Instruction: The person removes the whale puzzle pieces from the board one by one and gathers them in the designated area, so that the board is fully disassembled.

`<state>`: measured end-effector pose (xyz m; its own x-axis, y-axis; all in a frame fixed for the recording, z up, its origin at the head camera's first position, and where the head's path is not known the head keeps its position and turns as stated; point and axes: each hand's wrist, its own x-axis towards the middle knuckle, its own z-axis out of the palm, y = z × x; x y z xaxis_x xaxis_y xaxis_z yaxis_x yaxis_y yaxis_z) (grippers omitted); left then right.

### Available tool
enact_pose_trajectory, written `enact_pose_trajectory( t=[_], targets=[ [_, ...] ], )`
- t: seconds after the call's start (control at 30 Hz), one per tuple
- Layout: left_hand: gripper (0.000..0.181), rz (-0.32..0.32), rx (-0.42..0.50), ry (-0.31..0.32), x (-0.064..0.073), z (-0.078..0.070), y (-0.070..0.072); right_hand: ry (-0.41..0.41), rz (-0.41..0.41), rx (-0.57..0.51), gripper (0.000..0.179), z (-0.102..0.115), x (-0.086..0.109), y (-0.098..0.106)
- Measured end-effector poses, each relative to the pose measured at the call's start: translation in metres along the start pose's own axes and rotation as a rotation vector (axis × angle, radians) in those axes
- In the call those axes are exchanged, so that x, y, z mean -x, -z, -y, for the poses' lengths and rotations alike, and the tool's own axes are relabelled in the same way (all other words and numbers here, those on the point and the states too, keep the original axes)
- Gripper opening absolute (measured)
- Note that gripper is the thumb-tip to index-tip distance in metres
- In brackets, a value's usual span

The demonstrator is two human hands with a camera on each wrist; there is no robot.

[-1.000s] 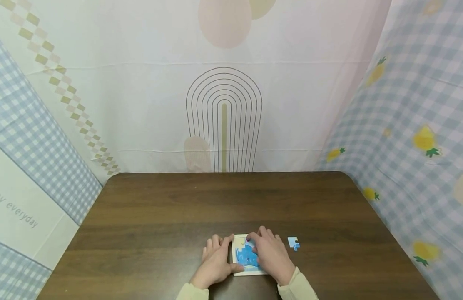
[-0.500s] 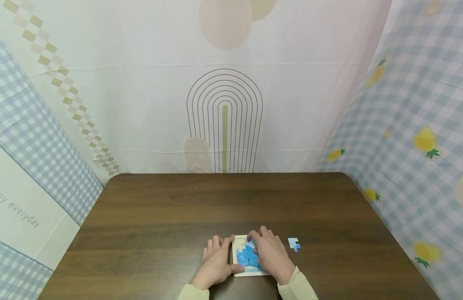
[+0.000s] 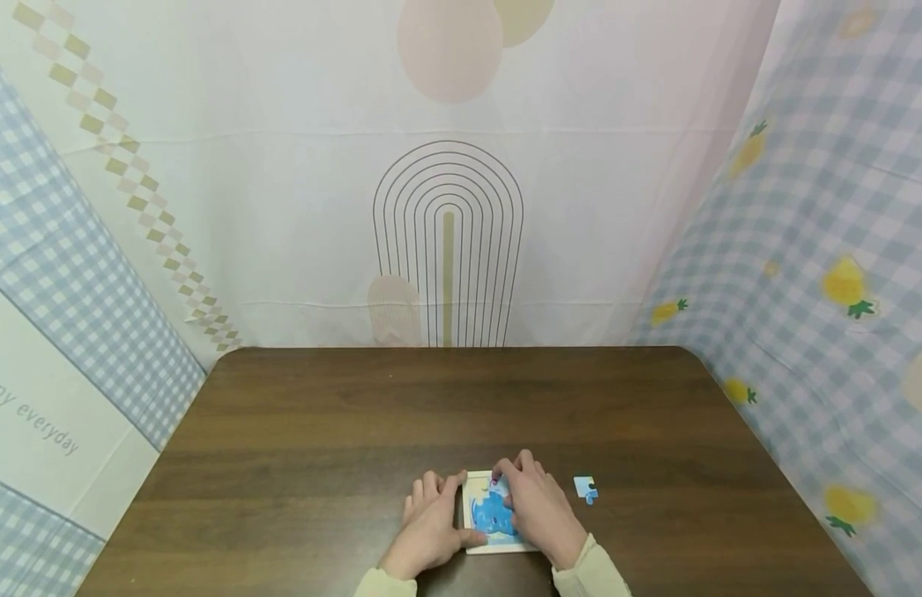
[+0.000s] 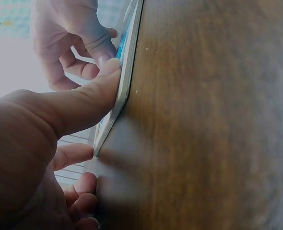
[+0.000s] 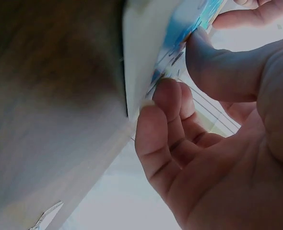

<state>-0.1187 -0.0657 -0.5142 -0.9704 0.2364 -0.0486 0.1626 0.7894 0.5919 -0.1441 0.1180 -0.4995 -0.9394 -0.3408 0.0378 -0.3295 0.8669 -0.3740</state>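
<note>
Located on a dark brown wood-grain worktop: one flat jigsaw board in a pale frame, bearing a blue animal picture, positioned between both hands.

Left hand: grip spread along the board's left side, thumb laid over the border near the close corner, index fingertip touching the far corner; the digits are extended, not curled round it.

Right hand: over the board's right part, fingers bent, thumb and fingertips at the picture's surface. Whether this grip pinches a piece cannot be determined.

Governing relation: one loose pale-blue jigsaw piece with a darker blue knob lies flat to the right of the board, apart from it, just beside the right hand, which is clearly the nearer. The knob points towards the person. The board's right side is covered, so its long axis cannot be established.
</note>
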Motion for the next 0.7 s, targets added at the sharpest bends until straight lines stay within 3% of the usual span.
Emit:
enact_pose_trajectory(
  t=[0.37, 0.7],
  targets=[
    [0.086, -0.009, 0.015, -0.003, 0.0002, 0.0, 0.0013, 0.022, -0.016, 0.009, 0.029, 0.0017, 0.0014, -0.0003],
    [0.086, -0.024, 0.003, -0.006, 0.0015, -0.0017, 0.0006, 0.034, -0.021, -0.017, 0.038, 0.0006, 0.0029, 0.0001]
  ],
)
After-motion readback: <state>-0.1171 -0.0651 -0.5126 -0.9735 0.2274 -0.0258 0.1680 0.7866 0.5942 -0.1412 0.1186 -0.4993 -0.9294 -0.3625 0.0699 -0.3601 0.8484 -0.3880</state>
